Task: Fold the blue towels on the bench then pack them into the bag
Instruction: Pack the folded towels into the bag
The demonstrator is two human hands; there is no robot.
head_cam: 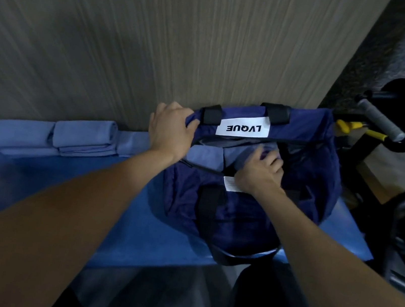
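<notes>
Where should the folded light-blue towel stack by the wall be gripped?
Grip the folded light-blue towel stack at its rolled, thick far fold, coming from above with the left hand; the near edge shows loose layers that would splay apart.

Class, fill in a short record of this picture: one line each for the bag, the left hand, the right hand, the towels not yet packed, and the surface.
bag: navy bag, open, on the bench
left hand: left hand grips the bag's far rim
right hand: right hand pushes a towel into the opening
towels waiting: folded towels left of the bag
surface: blue bench
</notes>
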